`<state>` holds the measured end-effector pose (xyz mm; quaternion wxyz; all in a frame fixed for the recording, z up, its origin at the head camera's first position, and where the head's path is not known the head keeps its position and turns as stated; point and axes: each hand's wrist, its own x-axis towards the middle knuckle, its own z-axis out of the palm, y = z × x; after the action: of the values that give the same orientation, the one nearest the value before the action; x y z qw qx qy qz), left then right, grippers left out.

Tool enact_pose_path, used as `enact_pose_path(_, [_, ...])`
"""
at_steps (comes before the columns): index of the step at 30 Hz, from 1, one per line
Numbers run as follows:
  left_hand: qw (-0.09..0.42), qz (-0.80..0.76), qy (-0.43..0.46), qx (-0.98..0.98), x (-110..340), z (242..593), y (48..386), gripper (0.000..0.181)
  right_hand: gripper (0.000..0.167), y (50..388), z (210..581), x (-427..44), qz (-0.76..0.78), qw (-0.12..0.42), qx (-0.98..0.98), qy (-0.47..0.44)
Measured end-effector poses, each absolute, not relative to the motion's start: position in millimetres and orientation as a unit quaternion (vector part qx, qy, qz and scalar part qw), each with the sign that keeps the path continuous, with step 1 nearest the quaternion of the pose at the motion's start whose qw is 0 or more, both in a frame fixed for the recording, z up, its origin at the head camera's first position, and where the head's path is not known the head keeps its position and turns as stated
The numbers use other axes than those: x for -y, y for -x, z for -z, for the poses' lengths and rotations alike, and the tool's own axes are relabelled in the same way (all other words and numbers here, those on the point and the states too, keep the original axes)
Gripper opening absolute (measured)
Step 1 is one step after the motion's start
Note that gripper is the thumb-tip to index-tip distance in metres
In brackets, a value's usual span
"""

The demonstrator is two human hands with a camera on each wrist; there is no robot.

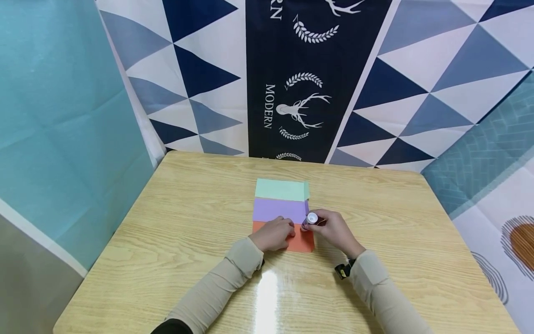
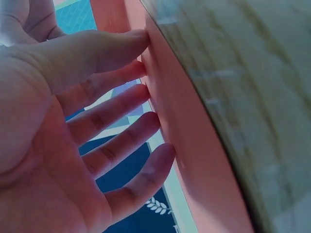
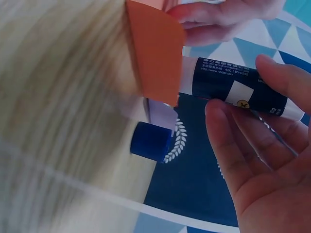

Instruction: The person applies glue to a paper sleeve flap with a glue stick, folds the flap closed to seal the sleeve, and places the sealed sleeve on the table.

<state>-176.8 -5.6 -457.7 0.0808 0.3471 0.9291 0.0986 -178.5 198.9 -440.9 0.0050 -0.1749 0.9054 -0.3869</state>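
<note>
Three folded sheets lie in a column on the table: green (image 1: 279, 189), purple (image 1: 270, 210) and orange (image 1: 303, 243). My left hand (image 1: 273, 234) rests its fingertips on the orange sheet; in the left wrist view the hand (image 2: 73, 131) has fingers spread and slightly bent against the orange surface (image 2: 177, 107). My right hand (image 1: 334, 228) grips a dark glue stick (image 1: 311, 218) at the orange sheet's right side. The right wrist view shows the hand (image 3: 272, 145) pinching the glue stick (image 3: 233, 83), its white end against the orange flap (image 3: 158, 58).
A blue cap (image 3: 151, 141) stands on the table beside the purple flap (image 3: 163, 116). The wooden table (image 1: 187, 204) has patterned fabric (image 1: 200, 69) behind it and hanging cloth (image 1: 62, 116) at the left.
</note>
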Motion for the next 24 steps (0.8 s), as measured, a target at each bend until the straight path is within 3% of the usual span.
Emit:
enact_pose_path(6, [0.070,-0.062,-0.354,-0.931,3,459,178,0.032,0.029,174,441,-201,0.377,-0.008,-0.902,0.212])
enact_pose_path(24, [0.075,-0.044,-0.369,-0.925,2,455,177,0.029,0.031,153,443,-210,0.369,0.001,-0.887,0.277])
